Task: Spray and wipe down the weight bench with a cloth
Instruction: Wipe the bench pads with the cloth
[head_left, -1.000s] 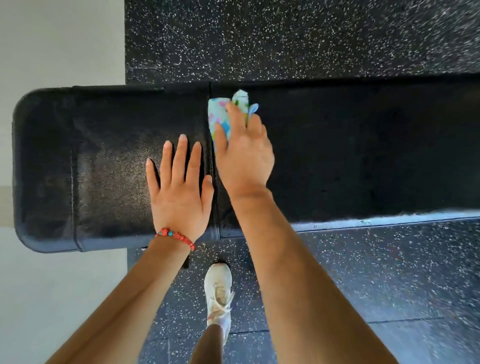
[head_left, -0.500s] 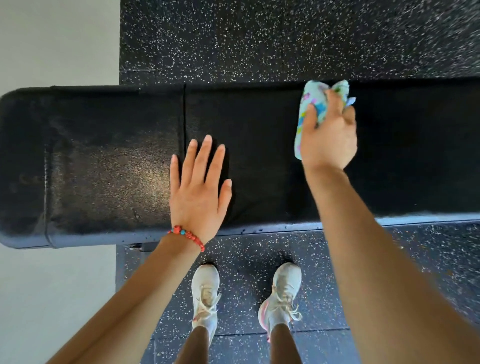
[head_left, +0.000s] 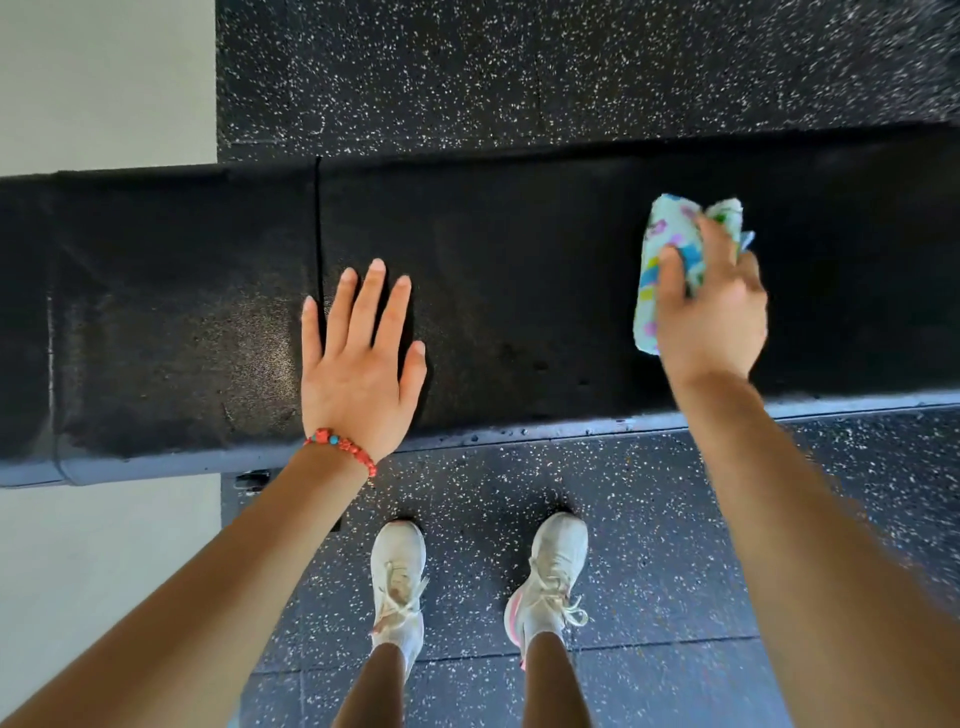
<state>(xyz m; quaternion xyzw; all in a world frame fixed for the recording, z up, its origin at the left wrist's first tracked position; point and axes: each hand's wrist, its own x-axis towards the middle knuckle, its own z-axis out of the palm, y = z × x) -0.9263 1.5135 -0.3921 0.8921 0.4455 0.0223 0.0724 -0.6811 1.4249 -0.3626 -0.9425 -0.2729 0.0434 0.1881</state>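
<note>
Plainly, from the head view, the weight bench (head_left: 519, 291) runs crosswise in front of the person, its long axis going from left to right across the picture, with the speckled floor (head_left: 519, 67) beyond it and on the near side, where two white shoes (head_left: 550, 566) stand; a seam (head_left: 318, 234) splits the pad into a shorter left section and a longer right one. The left hand (head_left: 358, 364) lies flat on the pad just right of that seam, fingers straight and a little spread, holding nothing, a red beaded bracelet (head_left: 343, 447) at the wrist. The right hand (head_left: 711, 312) is well apart from it, out toward the right, with its fingers curled around a bunched, pale patterned cloth (head_left: 662, 260) held down on or just above the pad; the blur there hides whether cloth and pad touch. No spray bottle shows anywhere in this view.

The relation that matters is that the right-hand stretch of pad carries on past the cloth to the picture's edge, along the bench's own length; so the right hand, already holding the cloth and much the nearer, is the one placed to sweep it lengthwise, while the left looks set to brace. Droplets bead along the near edge (head_left: 519, 430), which suggests that strip wants a pass too.
</note>
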